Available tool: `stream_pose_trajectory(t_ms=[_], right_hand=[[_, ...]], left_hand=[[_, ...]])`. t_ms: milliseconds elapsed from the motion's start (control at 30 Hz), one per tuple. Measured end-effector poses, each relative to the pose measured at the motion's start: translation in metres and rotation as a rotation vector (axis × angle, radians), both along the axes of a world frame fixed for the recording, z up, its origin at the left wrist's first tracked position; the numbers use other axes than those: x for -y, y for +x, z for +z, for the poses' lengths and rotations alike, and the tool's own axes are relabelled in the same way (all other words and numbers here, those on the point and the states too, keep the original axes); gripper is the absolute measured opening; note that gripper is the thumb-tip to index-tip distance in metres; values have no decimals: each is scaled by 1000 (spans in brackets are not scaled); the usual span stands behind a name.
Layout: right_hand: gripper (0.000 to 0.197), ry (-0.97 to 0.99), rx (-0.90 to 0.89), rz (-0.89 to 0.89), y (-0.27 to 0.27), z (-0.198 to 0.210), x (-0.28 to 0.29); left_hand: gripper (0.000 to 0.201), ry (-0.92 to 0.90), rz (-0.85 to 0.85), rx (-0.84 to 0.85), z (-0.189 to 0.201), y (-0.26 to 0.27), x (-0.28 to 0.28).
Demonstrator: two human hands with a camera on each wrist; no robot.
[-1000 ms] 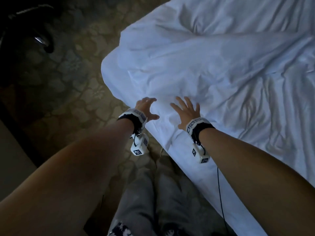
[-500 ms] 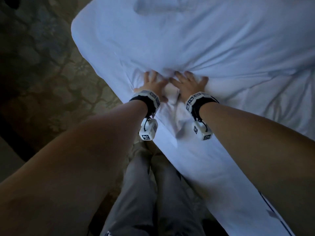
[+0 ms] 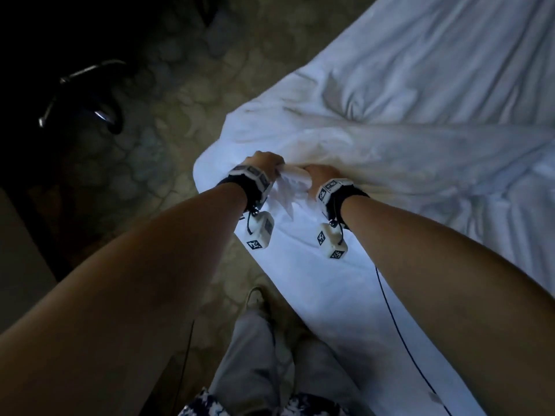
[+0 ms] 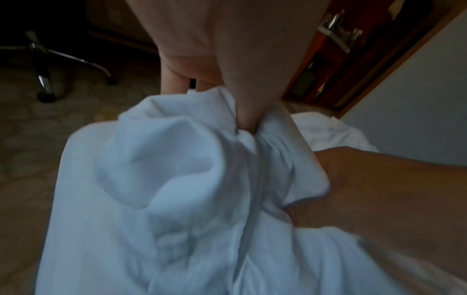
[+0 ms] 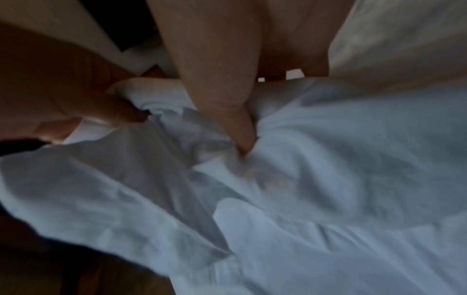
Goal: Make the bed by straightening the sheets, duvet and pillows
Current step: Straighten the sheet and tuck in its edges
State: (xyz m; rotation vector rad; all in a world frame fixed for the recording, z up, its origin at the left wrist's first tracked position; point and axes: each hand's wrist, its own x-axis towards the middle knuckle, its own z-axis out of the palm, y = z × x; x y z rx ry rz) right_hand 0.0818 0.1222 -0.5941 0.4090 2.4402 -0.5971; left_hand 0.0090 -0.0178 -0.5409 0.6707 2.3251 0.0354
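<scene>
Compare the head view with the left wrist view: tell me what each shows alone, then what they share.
Head only: both forearms, grey trousers, the wrist marker cubes, and the wide rumpled duvet.
Left wrist only: the left thumb pressed into the bunched fabric, plus a dark wooden shelf unit.
Both: the left hand and right hand gripping the gathered white bedding, the chair base, patterned carpet.

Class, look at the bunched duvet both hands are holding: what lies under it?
A flat white sheet shows below the duvet gripped by the left hand and right hand. Everything beneath the duvet itself is covered.
</scene>
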Motion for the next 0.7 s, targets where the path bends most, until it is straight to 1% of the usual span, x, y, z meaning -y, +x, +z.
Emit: stream_pose_trajectory(t_ms=[67,100,233,333,433,533,633,700], right_hand=[[51,31,4,-15,-28,31,-1],[47,52,-22,-43,-42,48,-2],[29,172,-200,-142,-99,112,-7],[17,260,-339,-214,-140,154,-4],[17,365,-390,-327,-175,183,-4],[21,424,-388,-442,-202,201,-1],[19,443,-402,-535,-225,206,1],[18,457,-408,-592,-238,205,-3]], left_hand=[[29,30,0,-46,39,-25,1],[30,47,-3,-78,56,-40,1],[34,171,-2,-192,119,-103,1],[36,265,-31,-223,160,-155,-1],[35,314,-109,-241,184,-205,-12],[35,281,-201,-217,198,-245,-23],[34,280,-259,-199,200,-280,-36],[30,231,-334,-212,191,-304,-48]])
